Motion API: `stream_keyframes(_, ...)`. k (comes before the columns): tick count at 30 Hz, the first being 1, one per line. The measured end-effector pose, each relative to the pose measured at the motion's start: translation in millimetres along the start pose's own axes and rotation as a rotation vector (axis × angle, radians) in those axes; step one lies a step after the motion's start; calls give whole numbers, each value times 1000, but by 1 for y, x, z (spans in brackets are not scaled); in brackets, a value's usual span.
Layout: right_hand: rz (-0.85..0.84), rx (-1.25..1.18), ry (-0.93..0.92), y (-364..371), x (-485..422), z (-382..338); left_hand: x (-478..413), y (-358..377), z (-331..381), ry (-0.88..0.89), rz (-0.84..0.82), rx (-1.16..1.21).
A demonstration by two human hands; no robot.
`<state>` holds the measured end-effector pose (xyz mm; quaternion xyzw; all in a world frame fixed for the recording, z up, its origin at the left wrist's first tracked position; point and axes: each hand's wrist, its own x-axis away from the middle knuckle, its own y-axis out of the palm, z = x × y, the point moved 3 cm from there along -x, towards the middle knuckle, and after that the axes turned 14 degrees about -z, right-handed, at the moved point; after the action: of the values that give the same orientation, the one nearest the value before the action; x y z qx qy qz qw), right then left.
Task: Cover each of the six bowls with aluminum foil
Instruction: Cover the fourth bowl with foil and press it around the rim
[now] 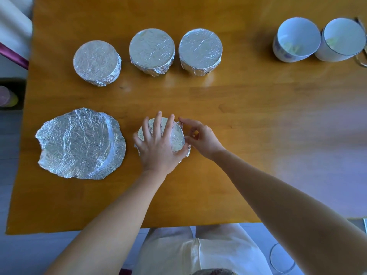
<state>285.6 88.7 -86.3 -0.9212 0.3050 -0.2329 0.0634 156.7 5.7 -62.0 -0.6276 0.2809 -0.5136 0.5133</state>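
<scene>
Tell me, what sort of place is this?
Probably a home kitchen or dining room: a wooden table, two open ceramic bowls at its far right, three foil-covered bowls in a row, and a person wrapping a fourth bowl.

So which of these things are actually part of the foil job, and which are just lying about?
Part of the job:
three covered bowls
bowl being covered, left hand pressing its foil top, right hand at its rim
loose foil sheet
two uncovered bowls

Just lying about:
glass, bottom right
coloured containers beside the table
cord at the right edge
</scene>
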Motion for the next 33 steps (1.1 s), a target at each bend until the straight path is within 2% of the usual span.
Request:
stream_keyframes(4,58,26,-45,-2,-4,-1,0,0,0,7,-4,-11)
stream_keyframes(15,316,294,-119,2,-15,-10,-1,1,0,8,-18,-28)
stream_keyframes(18,298,264,-153,4,-11,-7,-1,0,0,7,-20,-35)
stream_keyframes(23,160,231,-173,4,-5,-5,-1,0,1,3,-17,-29)
stream_keyframes(27,27,29,-47,9,3,-11,-2,1,1,-14,-23,-31)
stream_keyframes(33,43,-160,87,15,3,-9,-1,0,1,-16,-12,-18)
